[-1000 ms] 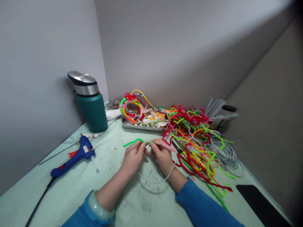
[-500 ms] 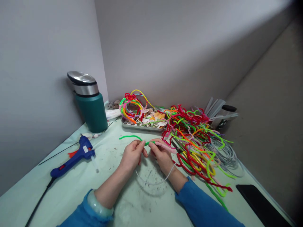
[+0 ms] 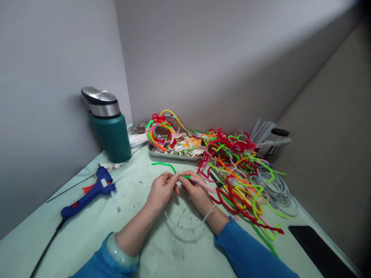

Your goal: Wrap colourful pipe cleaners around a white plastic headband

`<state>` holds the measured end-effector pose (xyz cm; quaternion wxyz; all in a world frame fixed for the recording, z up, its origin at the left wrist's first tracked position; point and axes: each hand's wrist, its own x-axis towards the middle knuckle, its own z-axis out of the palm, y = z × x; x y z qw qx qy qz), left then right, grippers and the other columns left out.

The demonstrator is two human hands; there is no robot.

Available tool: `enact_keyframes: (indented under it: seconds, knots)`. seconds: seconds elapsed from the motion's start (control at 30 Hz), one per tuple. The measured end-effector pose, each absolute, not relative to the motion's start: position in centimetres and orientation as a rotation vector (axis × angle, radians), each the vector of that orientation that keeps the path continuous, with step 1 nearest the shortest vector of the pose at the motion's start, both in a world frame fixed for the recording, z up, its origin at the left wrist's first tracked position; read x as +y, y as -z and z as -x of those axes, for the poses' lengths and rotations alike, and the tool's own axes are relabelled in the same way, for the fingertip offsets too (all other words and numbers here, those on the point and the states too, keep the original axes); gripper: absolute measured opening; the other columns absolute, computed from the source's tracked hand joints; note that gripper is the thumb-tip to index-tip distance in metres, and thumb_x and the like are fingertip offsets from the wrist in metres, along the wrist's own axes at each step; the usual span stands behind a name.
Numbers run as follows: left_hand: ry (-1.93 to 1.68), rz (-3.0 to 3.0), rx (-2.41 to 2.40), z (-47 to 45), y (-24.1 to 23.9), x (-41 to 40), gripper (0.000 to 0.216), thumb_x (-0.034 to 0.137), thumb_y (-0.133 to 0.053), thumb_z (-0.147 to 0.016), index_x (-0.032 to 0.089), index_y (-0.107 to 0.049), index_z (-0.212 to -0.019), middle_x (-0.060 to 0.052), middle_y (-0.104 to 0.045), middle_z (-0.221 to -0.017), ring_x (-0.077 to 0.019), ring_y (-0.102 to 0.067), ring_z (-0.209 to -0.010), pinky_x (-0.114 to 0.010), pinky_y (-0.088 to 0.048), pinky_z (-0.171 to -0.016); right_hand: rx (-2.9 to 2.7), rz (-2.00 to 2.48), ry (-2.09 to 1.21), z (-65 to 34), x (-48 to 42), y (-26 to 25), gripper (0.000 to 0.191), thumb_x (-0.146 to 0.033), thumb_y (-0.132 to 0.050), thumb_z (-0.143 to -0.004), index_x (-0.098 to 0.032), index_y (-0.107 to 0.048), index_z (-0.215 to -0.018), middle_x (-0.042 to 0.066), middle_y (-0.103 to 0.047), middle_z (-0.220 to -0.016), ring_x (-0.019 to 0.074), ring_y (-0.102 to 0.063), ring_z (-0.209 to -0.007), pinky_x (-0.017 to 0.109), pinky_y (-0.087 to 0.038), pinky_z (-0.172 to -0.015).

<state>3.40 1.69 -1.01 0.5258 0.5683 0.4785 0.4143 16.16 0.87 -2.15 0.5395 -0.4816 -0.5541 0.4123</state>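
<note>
My left hand (image 3: pixel 162 189) pinches a green pipe cleaner (image 3: pixel 162 164) between thumb and finger; its free end sticks up and bends to the left. Close beside it, my right hand (image 3: pixel 194 188) is closed on the same work, where green coils wrap around a pale hoop (image 3: pixel 185 229). A fuzzy pink pipe cleaner (image 3: pixel 204 185) covers the hoop to the right of the green. The hoop's bare lower part hangs in a curve below both hands. My fingers hide the spot where the green strand meets the hoop.
A tangled heap of pipe cleaners (image 3: pixel 232 150) with scissors (image 3: pixel 216 179) lies right, beside a grey wire coil (image 3: pixel 275 187) and a black phone-like slab (image 3: pixel 319 251). Behind stands a metal tray (image 3: pixel 176 156) of shells. Left are a blue glue gun (image 3: pixel 87 199) and a green bottle (image 3: pixel 113 137).
My hands have drawn closer together, fingertips nearly meeting. The green pipe cleaner's free end has shifted slightly right and up. Both hands keep their hold.
</note>
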Motion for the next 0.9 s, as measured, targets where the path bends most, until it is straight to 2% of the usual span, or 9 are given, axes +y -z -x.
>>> enact_keyframes:
  seconds: [0.33, 0.77, 0.9]
  knots:
    - [-1.001, -1.233, 1.101, -3.31, 1.07, 1.68, 0.037, 0.053, -0.048, -0.075, 0.017, -0.047, -0.064, 0.005, -0.051, -0.042, -0.0051, -0.033, -0.027, -0.017, -0.023, -0.029, -1.318, 1.158, -1.005, -15.93, 0.37, 1.21, 0.014, -0.031, -0.061, -0.073, -0.017, -0.06, -0.074, -0.004, -0.049, -0.05, 0.0095, -0.043, -0.047, 0.021, -0.031, -0.044]
    - [-1.042, -1.461, 1.317, -3.07, 0.77, 1.35, 0.045, 0.052, -0.042, -0.078, 0.017, -0.047, -0.049, 0.005, -0.045, -0.037, -0.0066, -0.036, -0.031, -0.018, -0.028, -0.037, -1.407, 1.154, -0.877, -15.7, 0.39, 1.95, 0.015, -0.032, -0.06, -0.074, -0.017, -0.061, -0.074, -0.001, -0.055, -0.062, 0.0106, -0.047, -0.053, 0.021, -0.035, -0.046]
    - [-1.088, -1.556, 1.384, -3.07, 0.8, 1.09, 0.043, 0.051, -0.042, -0.078, 0.018, -0.049, -0.053, 0.004, -0.05, -0.041, -0.0073, -0.04, -0.034, -0.018, -0.029, -0.039, -1.388, 1.173, -0.876, -15.57, 0.4, 1.9, 0.015, -0.032, -0.06, -0.074, -0.017, -0.061, -0.074, -0.001, -0.055, -0.062, 0.0104, -0.046, -0.051, 0.022, -0.035, -0.046]
